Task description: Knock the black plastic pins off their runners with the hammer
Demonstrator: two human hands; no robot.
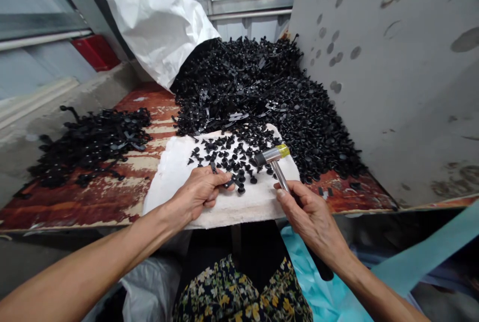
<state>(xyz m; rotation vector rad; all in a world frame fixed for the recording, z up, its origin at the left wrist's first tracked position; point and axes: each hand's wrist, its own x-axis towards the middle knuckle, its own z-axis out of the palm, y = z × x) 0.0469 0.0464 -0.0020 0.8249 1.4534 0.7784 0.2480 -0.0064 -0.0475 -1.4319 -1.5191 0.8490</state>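
Observation:
My left hand (204, 189) is closed on a small black strip-like part (227, 182), pinched between thumb and fingers over the front of a white cloth (170, 172). My right hand (310, 212) grips a mallet (270, 156) by its shaft. The mallet has a silver head with one black face and one yellow face, and its black handle end sticks out below my hand. Loose black studs with round flat heads (241, 189) lie scattered on the cloth between my hands, just below and left of the mallet head.
Behind the cloth rises a large heap of black parts (239, 77), partly under a white sack (157, 17). A smaller pile (93, 137) lies at left on the worn red tabletop (149, 160). A grey spotted board (396, 77) stands along the right side.

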